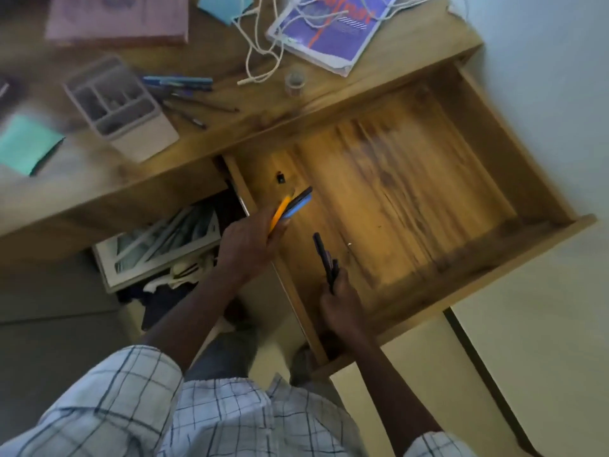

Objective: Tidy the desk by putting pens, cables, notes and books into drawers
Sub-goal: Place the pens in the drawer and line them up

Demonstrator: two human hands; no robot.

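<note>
We look down on a desk [214,136] of warm-toned wood, its grain streaked and knotty, and on a drawer [412,179] of the same wood, its floor faintly shiny. The pen holder [131,120] appears to be matt, pale plastic. The orange and blue pens [290,206] show smooth plastic barrels; the dark pens [324,255] look matt. The purple book [333,31] has a glossy cover, the teal notes [26,143] are matt paper, the white cable [263,61] looks braided, and our shirt [214,417] is checked woven cloth.

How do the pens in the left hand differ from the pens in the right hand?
The left-hand pens are yellow, blue and dark; the right-hand pens are all dark. The left-hand pens lean right; the right-hand pens lean left. Both bundles are gripped over the open drawer.
</note>
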